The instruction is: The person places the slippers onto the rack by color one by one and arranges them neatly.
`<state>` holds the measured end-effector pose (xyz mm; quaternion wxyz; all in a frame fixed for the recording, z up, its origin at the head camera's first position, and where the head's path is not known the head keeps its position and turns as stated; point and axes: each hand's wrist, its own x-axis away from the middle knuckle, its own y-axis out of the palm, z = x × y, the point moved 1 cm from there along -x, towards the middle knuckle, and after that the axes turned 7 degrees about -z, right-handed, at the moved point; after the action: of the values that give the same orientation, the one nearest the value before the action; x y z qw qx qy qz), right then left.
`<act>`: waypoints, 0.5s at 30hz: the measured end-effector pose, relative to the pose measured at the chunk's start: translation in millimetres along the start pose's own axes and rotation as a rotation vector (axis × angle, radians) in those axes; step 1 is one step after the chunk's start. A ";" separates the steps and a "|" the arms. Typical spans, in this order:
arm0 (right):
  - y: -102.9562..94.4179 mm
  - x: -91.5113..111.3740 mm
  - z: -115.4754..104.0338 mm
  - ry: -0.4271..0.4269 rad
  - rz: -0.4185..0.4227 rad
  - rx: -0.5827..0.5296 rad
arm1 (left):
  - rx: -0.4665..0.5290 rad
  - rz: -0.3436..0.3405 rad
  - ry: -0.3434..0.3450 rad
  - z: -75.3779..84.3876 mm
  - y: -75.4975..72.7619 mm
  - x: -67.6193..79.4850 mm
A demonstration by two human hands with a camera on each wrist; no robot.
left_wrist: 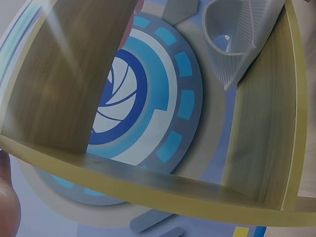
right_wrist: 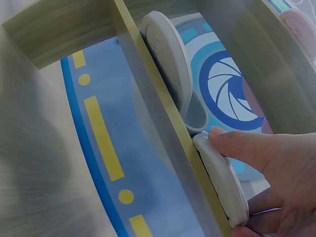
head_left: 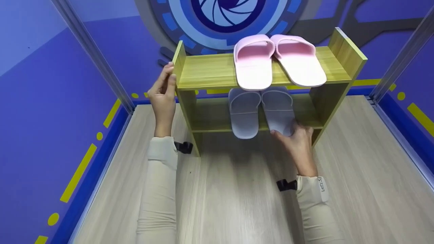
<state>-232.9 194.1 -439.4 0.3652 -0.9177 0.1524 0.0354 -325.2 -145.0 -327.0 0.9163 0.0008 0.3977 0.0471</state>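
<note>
A two-tier wooden shoe rack (head_left: 210, 69) stands against the wall. My left hand (head_left: 164, 89) touches the outer face of its left side panel near the top front corner; no fingers show on the panel's inner face. On the lower shelf lies a pair of grey slippers. My right hand (head_left: 298, 140) grips the heel end of the right grey slipper (head_left: 278, 108), thumb on its left edge and fingers round its right. The left grey slipper (head_left: 244, 117) lies beside it, toe inward. In the right wrist view, the thumb rests on the held slipper's sole (right_wrist: 222, 177).
Two pink slippers, the left one (head_left: 254, 67) and the right one (head_left: 300, 64), sit on the upper shelf, toes toward the wall. Blue printed panels (head_left: 101, 67) enclose the wood-look floor (head_left: 234, 203) on the left, back and right.
</note>
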 end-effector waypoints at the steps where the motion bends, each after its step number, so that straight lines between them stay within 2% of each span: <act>1: 0.3 -0.3 -0.4 0.001 0.001 -0.003 | 0.002 0.000 -0.002 0.2 0.1 -0.1; 9: 6.2 -1.3 -2.3 -0.031 0.029 -0.015 | 0.008 0.007 -0.025 -0.5 0.2 -0.5; 15: 10.4 0.0 -3.1 -0.088 0.053 -0.018 | 0.017 0.017 -0.047 3.5 2.0 -0.6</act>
<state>-236.2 184.9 -444.0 0.3623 -0.9141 0.1601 0.0866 -323.3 -142.9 -324.1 0.9249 0.0130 0.3764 0.0513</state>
